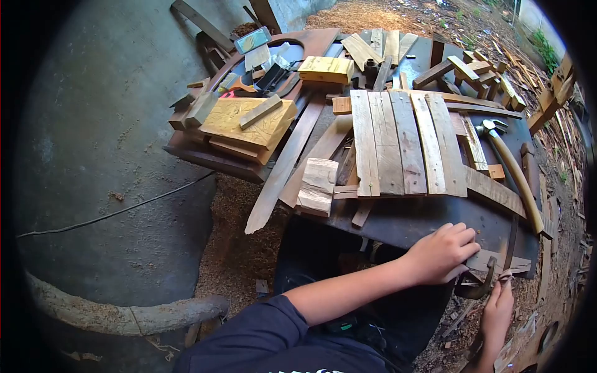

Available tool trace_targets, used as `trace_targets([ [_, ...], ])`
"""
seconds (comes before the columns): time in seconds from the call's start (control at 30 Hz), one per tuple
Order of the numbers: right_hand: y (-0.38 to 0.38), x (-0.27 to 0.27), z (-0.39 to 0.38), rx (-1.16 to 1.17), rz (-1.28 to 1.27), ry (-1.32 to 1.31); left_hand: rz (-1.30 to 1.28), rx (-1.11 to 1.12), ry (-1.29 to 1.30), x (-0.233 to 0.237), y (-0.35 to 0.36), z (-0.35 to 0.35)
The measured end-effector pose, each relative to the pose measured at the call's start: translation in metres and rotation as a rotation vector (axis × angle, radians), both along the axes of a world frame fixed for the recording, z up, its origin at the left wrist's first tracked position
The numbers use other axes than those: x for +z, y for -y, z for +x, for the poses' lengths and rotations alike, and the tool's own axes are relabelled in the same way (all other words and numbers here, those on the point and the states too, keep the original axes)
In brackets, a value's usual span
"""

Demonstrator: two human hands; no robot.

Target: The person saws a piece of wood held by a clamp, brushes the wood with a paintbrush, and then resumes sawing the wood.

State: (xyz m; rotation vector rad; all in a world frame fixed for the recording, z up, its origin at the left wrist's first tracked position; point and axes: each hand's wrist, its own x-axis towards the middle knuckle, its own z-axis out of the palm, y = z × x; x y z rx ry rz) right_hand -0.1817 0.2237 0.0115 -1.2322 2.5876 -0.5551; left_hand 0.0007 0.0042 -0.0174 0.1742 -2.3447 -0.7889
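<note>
Bench (398, 227) near edge: left hand (440, 253) curled, pinning wood strip (505, 263) running rightward; right hand (497, 311), just below, grips curved tool (477, 288).

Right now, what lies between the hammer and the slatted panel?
Head view: a narrow wood strip and a small block, between hammer and panel.

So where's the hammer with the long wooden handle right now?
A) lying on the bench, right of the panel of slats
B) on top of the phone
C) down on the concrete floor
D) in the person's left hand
A: the hammer lies on the bench just right of the panel of slats, apart from the left hand and the right hand, which are both at the near edge.
</note>
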Motion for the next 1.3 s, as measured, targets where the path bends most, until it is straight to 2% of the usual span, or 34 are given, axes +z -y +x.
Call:
trace_targets([
  [0.1, -0.023, -0.003, 0.035, -0.076, -0.032, -0.046, -0.008, -0.014, 0.012, 0.002, 0.002, 0.000],
  [0.13, -0.025, 0.002, 0.044, -0.142, -0.009, 0.077, 0.000, -0.014, 0.004, 0.004, 0.002, 0.000],
  [0.27, -0.004, 0.011, 0.022, -0.062, 0.042, 0.037, 0.000, 0.005, -0.018, -0.001, 0.000, -0.001],
  [0.3, 0.006, 0.001, 0.012, 0.016, -0.098, 0.021, 0.012, 0.002, 0.005, 0.001, 0.000, -0.001],
  [0.37, 0.008, -0.010, 0.016, -0.025, -0.133, -0.142, 0.016, -0.001, -0.002, 0.000, 0.000, -0.001],
  [0.43, -0.004, -0.012, 0.037, -0.101, -0.078, -0.131, 0.002, -0.007, -0.008, 0.000, -0.001, 0.000],
  [0.47, -0.014, -0.005, 0.045, -0.153, 0.019, 0.023, -0.012, 0.000, -0.021, 0.000, 0.001, 0.000],
  [0.5, -0.013, -0.012, 0.055, -0.104, -0.139, -0.105, -0.005, -0.017, 0.001, 0.001, 0.002, 0.000],
  [0.57, -0.006, 0.023, 0.067, -0.190, 0.121, 0.027, 0.011, -0.023, 0.010, 0.003, 0.002, 0.000],
  [0.67, -0.010, -0.019, 0.016, -0.018, -0.085, -0.088, -0.006, 0.002, -0.002, 0.000, 0.000, -0.001],
  [0.7, 0.006, -0.010, 0.014, -0.072, -0.074, 0.041, 0.006, -0.003, -0.002, 0.000, -0.002, -0.001],
  [0.77, 0.005, -0.012, 0.021, -0.088, -0.105, 0.033, 0.015, 0.002, -0.002, 0.001, 0.000, 0.000],
  [0.83, -0.022, -0.040, 0.034, -0.049, -0.258, -0.097, -0.004, -0.008, 0.014, 0.000, 0.002, -0.001],
  [0.9, -0.044, -0.039, 0.045, -0.188, -0.116, 0.057, -0.005, -0.018, 0.021, -0.002, 0.001, -0.001],
  [0.97, -0.014, 0.025, 0.076, -0.233, 0.129, 0.123, -0.006, -0.002, 0.012, -0.003, 0.000, -0.002],
  [1.2, -0.018, 0.016, 0.074, -0.176, 0.044, 0.035, -0.008, 0.005, 0.021, -0.003, -0.002, 0.000],
  [1.3, -0.018, 0.019, 0.075, -0.206, 0.113, 0.043, -0.018, 0.005, 0.034, 0.000, -0.002, -0.001],
])
